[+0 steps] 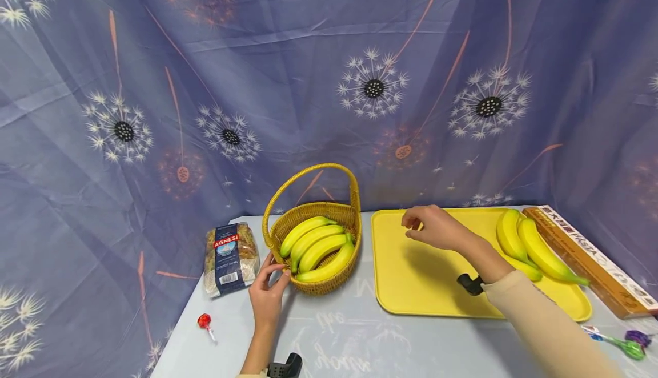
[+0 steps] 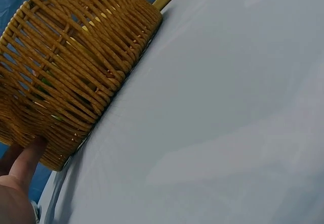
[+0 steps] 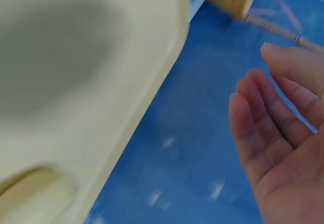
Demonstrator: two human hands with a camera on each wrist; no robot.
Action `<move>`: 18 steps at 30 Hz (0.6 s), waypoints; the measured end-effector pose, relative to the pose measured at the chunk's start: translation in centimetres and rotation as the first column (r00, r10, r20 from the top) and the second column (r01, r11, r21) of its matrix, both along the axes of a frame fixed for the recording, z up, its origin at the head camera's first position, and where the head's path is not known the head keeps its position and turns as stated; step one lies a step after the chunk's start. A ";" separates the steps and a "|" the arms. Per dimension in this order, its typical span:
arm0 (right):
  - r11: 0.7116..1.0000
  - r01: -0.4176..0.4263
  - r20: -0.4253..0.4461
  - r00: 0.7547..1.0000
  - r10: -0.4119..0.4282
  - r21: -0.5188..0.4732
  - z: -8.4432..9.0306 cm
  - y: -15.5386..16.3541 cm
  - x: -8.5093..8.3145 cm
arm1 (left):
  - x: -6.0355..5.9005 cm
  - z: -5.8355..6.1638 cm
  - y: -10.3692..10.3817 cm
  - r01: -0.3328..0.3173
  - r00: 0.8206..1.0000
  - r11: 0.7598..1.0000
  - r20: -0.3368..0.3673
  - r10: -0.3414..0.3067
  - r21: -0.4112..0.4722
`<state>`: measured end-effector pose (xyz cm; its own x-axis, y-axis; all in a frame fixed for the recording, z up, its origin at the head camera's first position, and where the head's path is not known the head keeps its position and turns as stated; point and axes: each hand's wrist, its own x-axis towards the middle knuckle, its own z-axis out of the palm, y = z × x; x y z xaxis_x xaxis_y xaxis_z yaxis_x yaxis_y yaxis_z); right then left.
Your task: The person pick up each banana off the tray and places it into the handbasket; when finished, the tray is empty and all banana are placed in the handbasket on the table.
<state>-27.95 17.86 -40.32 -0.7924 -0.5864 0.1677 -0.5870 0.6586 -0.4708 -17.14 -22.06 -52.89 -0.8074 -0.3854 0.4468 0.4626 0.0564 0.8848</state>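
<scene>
A yellow wicker basket with a tall hoop handle stands on the table, holding several bananas. My left hand grips its front left edge; in the left wrist view, fingers press against the woven side wall. Over the left half of a yellow tray hovers my right hand, with loosely bent fingers and nothing in them. Three bananas lie at the tray's right end. The right wrist view shows the palm facing the camera, apart from the tray rim.
Left of the basket is a bag of Agnesi pasta, with a red lollipop in front. A long pasta box lies along the tray's right side. More lollipops are at the right front. A patterned curtain hangs behind.
</scene>
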 end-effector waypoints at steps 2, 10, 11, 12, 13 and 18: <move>0.999 0.036 -0.008 0.999 -0.036 0.028 -0.4 2.0 0.0 | 0.0 0.0 -0.1 0.007 1.000 1.000 0.003 -0.007 0.015; 0.970 0.171 0.004 0.985 -0.174 0.171 -2.8 10.1 1.6 | 0.2 -0.1 -0.3 -0.004 0.999 1.000 0.041 0.005 -0.012; 0.964 0.190 0.003 0.981 -0.193 0.185 -3.1 10.8 1.9 | 0.1 -0.1 -0.3 0.000 0.999 1.000 0.036 0.001 -0.015; 0.957 0.208 0.000 0.977 -0.212 0.203 -3.5 11.3 2.1 | 0.1 -0.1 -0.3 0.002 1.000 1.000 0.029 -0.001 -0.018; 0.951 0.223 0.001 0.973 -0.229 0.215 -3.8 11.7 2.3 | 0.1 -0.1 -0.3 0.003 1.000 1.000 0.024 -0.003 -0.018; 0.942 0.245 0.016 0.967 -0.255 0.229 -4.9 12.5 2.7 | -0.1 -0.1 -0.3 0.007 1.000 1.000 0.014 -0.007 0.002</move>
